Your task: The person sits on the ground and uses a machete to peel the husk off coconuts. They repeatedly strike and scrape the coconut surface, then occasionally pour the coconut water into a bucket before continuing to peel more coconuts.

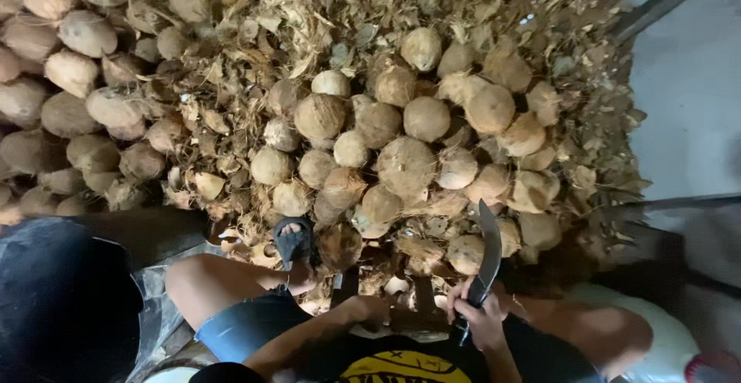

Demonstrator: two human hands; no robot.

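Knife sits in the right hand, fingers wrapped tight round the handle, curved blade pointing up over the coconuts. Left hand rests low at a dark block; finger spread cannot be told, partly hidden in shadow. Husk litter surrounds the pile. Sandalled foot at the pile's near edge.

- A coconut-husking work yard (rough, not a home kitchen).
- Heaped husked coconuts across the floor.
- Torn husk fibre piled everywhere.
- Curved machete gripped for husking.
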